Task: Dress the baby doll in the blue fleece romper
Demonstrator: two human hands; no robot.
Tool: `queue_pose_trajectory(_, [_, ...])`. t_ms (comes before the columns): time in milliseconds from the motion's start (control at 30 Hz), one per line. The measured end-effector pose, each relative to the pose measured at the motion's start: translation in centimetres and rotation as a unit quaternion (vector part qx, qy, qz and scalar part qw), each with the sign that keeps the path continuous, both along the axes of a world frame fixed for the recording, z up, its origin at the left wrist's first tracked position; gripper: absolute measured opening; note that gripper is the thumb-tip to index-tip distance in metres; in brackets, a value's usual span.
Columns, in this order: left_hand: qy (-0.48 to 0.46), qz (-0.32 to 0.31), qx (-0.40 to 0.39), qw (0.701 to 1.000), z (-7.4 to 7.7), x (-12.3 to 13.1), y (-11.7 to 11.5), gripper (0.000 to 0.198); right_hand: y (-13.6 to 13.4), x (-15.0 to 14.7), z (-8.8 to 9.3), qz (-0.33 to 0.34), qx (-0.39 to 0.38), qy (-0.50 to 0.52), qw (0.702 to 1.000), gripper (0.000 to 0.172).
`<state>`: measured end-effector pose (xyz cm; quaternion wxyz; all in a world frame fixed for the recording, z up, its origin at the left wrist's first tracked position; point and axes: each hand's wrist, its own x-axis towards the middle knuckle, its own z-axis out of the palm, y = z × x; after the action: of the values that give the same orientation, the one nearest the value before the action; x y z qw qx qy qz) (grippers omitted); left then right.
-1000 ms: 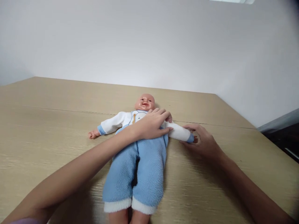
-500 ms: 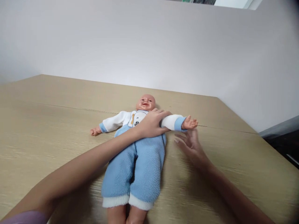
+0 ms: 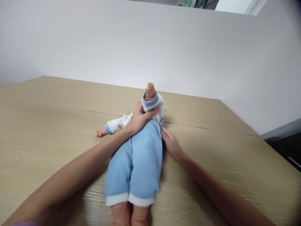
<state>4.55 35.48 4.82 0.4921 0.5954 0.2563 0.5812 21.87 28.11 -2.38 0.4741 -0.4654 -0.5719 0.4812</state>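
A baby doll (image 3: pixel 147 157) in blue fleece overalls and a white top lies on its back on the table, feet toward me, body tipped to the left. My left hand (image 3: pixel 139 118) is closed around the doll's raised arm (image 3: pixel 160 106), its thumb across the white sleeve, and the doll's head is mostly hidden behind them. Against the right side of the doll's body rests my right hand (image 3: pixel 172 142), fingers stretched out, with some fingertips out of sight beside or under the doll. The doll's other arm (image 3: pixel 117 123) lies out to the left.
The wooden table (image 3: pixel 223 147) has a seam across it behind the doll. A pale wall (image 3: pixel 105 44) rises at the far edge, with an opening (image 3: pixel 202 4) at the top. Something dark (image 3: pixel 285 144) stands beyond the table's right edge.
The doll's arm has swung from the right, up and over its chest. My left hand has shifted onto that arm, and my right hand has moved left against the doll's side. The body has tipped left.
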Motion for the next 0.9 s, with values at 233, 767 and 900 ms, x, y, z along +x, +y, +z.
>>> queue_pose_trajectory(233, [-0.107,0.019,-0.114,0.987,0.4,-2.5,0.7,0.052,1.9,-3.7,-0.9,-0.031,-0.053,0.057,0.996,0.065])
queue_pose_trajectory(767, [-0.193,-0.055,-0.214,0.956,0.9,-5.7,2.6,0.058,0.1,-3.6,1.0,0.135,-0.009,-0.026,0.99,0.033])
queue_pose_trajectory(900, [-0.194,-0.065,-0.228,0.952,0.7,-6.8,3.3,0.061,0.0,-4.4,0.5,0.129,0.0,-0.044,0.991,0.033])
